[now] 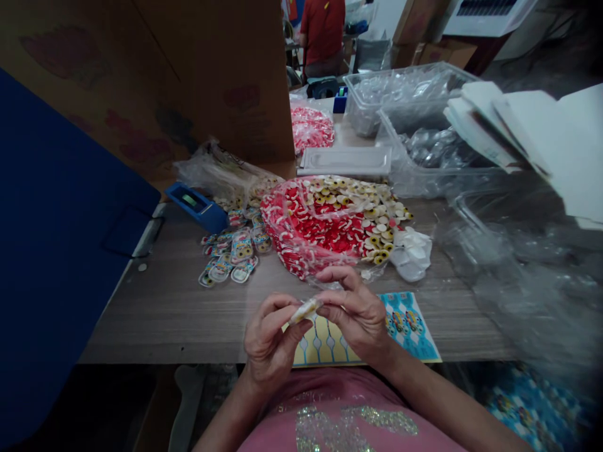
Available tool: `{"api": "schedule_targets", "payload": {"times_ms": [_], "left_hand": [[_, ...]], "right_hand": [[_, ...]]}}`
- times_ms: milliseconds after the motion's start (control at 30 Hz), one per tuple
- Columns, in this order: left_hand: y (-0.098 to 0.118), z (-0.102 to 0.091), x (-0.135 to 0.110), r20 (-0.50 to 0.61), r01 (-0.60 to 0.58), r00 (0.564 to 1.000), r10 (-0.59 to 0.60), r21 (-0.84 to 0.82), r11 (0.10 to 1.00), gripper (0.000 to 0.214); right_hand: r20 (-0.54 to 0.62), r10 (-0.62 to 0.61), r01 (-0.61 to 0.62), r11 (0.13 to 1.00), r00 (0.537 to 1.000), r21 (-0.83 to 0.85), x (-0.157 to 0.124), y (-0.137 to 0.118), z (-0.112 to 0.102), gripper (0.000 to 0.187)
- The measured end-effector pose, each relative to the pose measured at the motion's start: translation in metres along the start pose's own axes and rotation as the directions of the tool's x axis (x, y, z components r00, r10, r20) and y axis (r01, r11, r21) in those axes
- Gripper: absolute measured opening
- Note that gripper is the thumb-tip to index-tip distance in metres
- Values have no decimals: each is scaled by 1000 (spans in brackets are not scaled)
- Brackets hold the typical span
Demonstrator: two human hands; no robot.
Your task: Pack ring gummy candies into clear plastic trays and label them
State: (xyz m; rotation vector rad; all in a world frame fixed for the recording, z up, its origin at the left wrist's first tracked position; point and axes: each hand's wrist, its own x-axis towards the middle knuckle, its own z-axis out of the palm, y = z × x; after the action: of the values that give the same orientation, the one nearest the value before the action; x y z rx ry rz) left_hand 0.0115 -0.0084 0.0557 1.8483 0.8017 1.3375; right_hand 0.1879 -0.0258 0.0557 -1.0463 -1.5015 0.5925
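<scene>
Between my two hands, just above the table's front edge, is a small clear plastic pack (306, 309) with white and yellow pieces inside. My left hand (271, 333) pinches its left end between thumb and fingers. At the other end, the thumb and forefinger of my right hand (355, 311) close on it, with the other fingers raised. Under my hands lies a sticker sheet (412, 323), blue with colourful printed labels; its peeled part shows yellow backing. Beyond them spreads a plastic bag of red and white pieces (320, 226), with yellow-and-white eye-like pieces (379, 242) at its right side.
Several labelled small packs (241, 246) lie at left, beside a blue tape dispenser (200, 207). A cardboard box (226, 81) rises behind. Clear bins (400, 100) of plastic shells and white cards (565, 138) stand at right. A person in red (324, 31) is in the background.
</scene>
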Motion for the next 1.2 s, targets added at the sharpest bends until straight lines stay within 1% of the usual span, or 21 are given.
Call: {"api": "schedule_targets", "payload": {"times_ms": [67, 167, 233, 300, 367, 467, 533, 600, 667, 733, 867, 933, 1000, 1100, 1200], "left_hand": [[0, -4, -1, 24, -51, 998, 50, 73, 996, 40], [1, -8, -5, 88, -138, 988, 128, 124, 983, 38], [3, -10, -7, 144, -199, 973, 178, 146, 969, 37], [6, -11, -8, 180, -242, 961, 212, 167, 956, 37], [9, -11, -8, 207, -278, 948, 242, 167, 946, 37], [12, -11, -7, 237, -311, 931, 277, 118, 943, 33], [12, -10, -6, 235, -301, 933, 274, 88, 949, 32], [12, -10, -7, 233, -293, 935, 267, 86, 952, 30], [11, -10, -9, 242, -316, 928, 284, 106, 943, 28], [13, -9, -9, 244, -345, 920, 307, 132, 929, 24], [17, -10, -6, 242, -386, 908, 341, 170, 907, 20], [18, -10, -4, 260, -429, 888, 380, 166, 888, 20], [18, -10, -3, 281, -444, 876, 391, 156, 882, 20], [15, -6, -5, 282, -411, 889, 362, 139, 901, 22], [11, 0, -8, 252, -346, 918, 308, 123, 930, 22]], "right_hand": [[127, -7, 4, 1000, 992, 21, 2, -2, -8, 21], [281, -34, 22, 999, 959, 44, 4, -5, -18, 24], [355, -46, 28, 998, 934, 55, 2, -7, -21, 26], [400, -65, 50, 998, 914, 49, -2, -9, -23, 29], [401, -119, 111, 993, 908, 45, -6, -9, -24, 31], [395, -217, 222, 974, 893, 33, -11, -6, -25, 30], [414, -249, 264, 964, 876, 21, -11, -4, -27, 30], [433, -263, 281, 959, 862, 22, -10, -4, -29, 31], [448, -267, 286, 958, 853, 27, -10, -5, -30, 32], [437, -256, 265, 963, 862, 42, -11, -6, -30, 36], [315, -168, 132, 982, 934, 132, -20, -9, -24, 49], [289, -138, 96, 983, 947, 155, -25, -9, -21, 46], [289, -128, 89, 985, 949, 146, -27, -8, -20, 38], [309, -154, 117, 984, 938, 136, -27, -4, -20, 33], [332, -173, 140, 983, 927, 120, -25, 2, -18, 33]]}}
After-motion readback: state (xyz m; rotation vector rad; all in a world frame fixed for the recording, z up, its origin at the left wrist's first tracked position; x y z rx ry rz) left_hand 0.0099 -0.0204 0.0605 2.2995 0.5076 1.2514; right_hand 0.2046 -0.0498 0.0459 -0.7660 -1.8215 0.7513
